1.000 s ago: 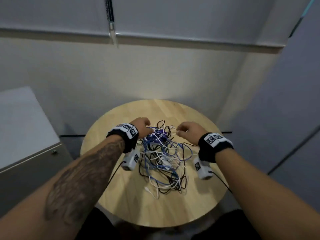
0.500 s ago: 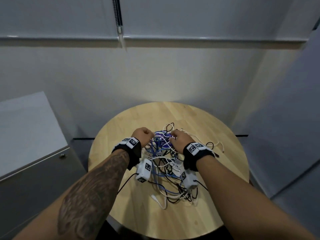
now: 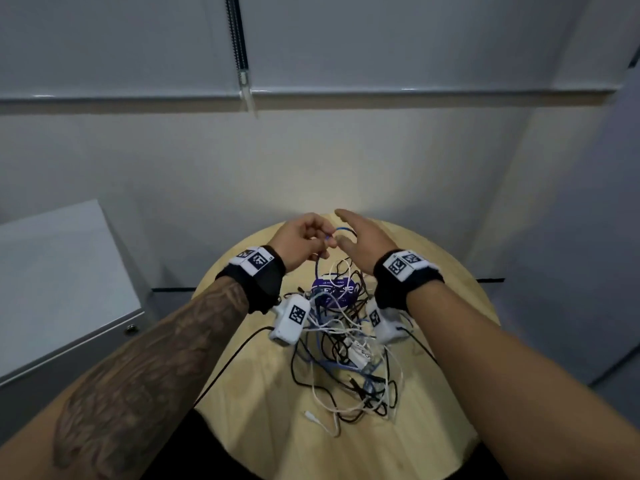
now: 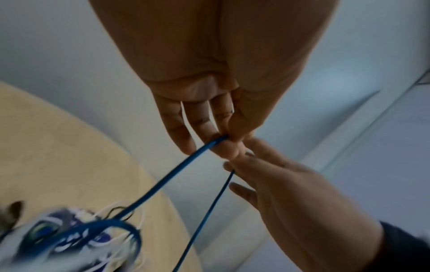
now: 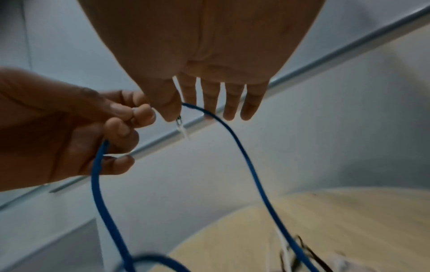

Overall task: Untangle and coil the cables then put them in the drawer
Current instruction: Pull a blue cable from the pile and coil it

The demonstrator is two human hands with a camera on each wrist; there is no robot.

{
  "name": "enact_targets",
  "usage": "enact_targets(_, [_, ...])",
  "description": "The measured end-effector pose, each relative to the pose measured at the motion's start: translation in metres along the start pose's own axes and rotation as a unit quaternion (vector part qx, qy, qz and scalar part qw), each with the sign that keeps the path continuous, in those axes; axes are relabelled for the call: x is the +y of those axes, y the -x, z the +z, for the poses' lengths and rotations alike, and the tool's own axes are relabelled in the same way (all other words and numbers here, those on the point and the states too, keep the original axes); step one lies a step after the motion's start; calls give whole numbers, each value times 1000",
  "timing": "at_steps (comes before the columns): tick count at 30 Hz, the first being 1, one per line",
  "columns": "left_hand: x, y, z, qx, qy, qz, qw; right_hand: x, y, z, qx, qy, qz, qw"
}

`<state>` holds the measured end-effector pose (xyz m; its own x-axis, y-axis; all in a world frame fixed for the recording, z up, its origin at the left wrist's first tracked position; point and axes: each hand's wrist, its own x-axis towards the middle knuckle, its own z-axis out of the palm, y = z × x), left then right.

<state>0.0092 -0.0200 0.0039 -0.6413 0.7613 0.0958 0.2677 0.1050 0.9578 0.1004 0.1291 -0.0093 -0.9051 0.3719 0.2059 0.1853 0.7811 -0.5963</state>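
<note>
A tangle of blue, white and black cables (image 3: 343,362) lies on the round wooden table (image 3: 446,292), with a purple round item (image 3: 332,292) at its far side. My left hand (image 3: 325,240) is raised above the pile and pinches a blue cable (image 3: 346,231) between thumb and fingers (image 4: 227,141). The cable arcs in a loop across to my right hand (image 3: 341,227), which is spread with straight fingers (image 5: 230,103). One strand passes between that thumb and forefinger. Both strands of the blue cable (image 5: 246,158) hang down into the pile.
A grey cabinet (image 3: 62,289) with a lock stands at the left of the table. Behind the table are a pale wall and a window blind with a hanging cord (image 3: 242,64). A white plug end (image 3: 311,415) lies near the table's front.
Both hands have lifted off the pile and moved away from me. The left hand has drawn a blue cable up with it, and the right hand has spread its fingers.
</note>
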Motion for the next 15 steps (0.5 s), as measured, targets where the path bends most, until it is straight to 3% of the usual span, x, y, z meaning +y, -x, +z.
enact_targets(5, [21,-5,-15,63,55,51,995,-48,-27,-47,8,-76,-4,997])
enact_targets(8, [19,-2,-14,45,52,64,996,-73,-33,-73,45,-114,-25,992])
enact_targets(12, [0,7,-13,17,-13,27,999,-97,-34,-111,132,-162,-37,977])
enact_targets(15, [-5,14,-19,30,-31,-15,999,-106,-35,-144,183,-185,-24,965])
